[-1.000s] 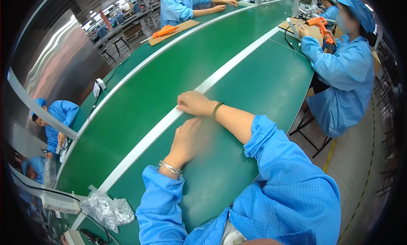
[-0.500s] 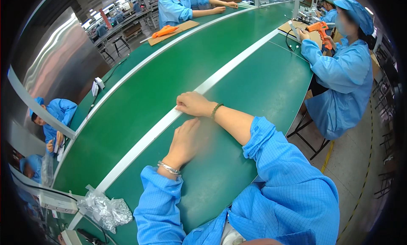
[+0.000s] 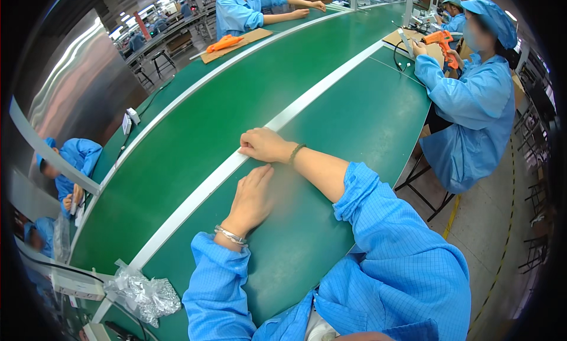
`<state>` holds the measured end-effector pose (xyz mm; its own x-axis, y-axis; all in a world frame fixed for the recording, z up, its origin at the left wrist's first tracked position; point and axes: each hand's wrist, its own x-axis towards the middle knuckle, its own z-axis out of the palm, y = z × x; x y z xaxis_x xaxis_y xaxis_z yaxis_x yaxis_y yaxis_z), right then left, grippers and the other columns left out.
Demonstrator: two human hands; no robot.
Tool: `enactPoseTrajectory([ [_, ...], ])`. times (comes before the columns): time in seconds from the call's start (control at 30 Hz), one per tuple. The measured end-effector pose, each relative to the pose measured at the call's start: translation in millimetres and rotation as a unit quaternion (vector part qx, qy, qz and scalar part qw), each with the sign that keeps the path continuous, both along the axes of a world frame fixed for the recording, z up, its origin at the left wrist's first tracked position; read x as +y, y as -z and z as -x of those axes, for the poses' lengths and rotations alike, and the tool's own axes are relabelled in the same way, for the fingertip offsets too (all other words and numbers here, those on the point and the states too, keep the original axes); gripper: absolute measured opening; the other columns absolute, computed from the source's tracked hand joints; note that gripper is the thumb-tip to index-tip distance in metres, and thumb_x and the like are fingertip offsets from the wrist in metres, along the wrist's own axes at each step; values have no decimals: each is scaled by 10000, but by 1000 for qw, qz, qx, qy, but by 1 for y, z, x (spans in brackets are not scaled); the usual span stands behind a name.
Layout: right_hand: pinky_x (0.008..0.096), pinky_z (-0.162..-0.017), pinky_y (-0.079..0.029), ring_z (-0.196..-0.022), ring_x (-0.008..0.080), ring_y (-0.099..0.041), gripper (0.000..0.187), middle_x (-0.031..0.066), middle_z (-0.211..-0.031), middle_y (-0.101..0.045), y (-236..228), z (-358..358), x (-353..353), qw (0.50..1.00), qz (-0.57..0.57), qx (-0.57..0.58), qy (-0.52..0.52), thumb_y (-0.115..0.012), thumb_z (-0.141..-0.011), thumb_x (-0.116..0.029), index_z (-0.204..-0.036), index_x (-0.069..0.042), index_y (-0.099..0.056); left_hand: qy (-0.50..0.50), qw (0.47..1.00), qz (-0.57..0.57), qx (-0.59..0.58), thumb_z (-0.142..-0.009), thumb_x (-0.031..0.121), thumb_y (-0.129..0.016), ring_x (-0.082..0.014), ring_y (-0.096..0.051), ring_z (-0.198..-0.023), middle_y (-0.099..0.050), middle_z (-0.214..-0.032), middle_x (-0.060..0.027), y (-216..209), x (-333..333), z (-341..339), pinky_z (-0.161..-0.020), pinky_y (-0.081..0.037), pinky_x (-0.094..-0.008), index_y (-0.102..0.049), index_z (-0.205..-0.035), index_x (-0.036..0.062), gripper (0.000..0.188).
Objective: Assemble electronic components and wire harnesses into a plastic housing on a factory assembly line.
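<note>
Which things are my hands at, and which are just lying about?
At your hands:
Long white edge strip, at your curled right hand
Smooth green tabletop, beneath your left hand

Lying about:
Crumpled clear plastic bag with silvery contents
Orange tool on a flat brown cardboard sheet

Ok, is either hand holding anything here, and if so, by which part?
Nothing held is visible. The right hand rests curled on the white rail; the left hand is on the green worktop. Both undersides are hidden.
</note>
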<state>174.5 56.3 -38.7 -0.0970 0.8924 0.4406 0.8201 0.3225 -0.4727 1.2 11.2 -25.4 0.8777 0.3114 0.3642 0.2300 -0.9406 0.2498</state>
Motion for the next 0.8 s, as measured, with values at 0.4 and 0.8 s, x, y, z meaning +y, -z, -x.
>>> enactPoseTrajectory([
  [0.4,385,-769,-421,-843,265,-563,206,88,-815,-605,-1,0,-1,1000,12,-10,10,-578,-800,-278,-804,-73,-593,7,1000,-4,-13,-799,279,-618,-295,-431,-1147,-467,-1222,-165,4,2,0,-948,-342,-381,-477,-1167,-30,500],
  [0.8,381,-774,-428,-847,266,-565,210,94,-818,-606,-6,2,-4,1000,16,-1,15,-579,-788,-277,-814,-70,-599,-9,1000,-1,3,-803,281,-611,-279,-433,-1142,-469,-1223,-145,-2,-1,-1,-946,-341,-371,-478,-1166,-32,497],
])
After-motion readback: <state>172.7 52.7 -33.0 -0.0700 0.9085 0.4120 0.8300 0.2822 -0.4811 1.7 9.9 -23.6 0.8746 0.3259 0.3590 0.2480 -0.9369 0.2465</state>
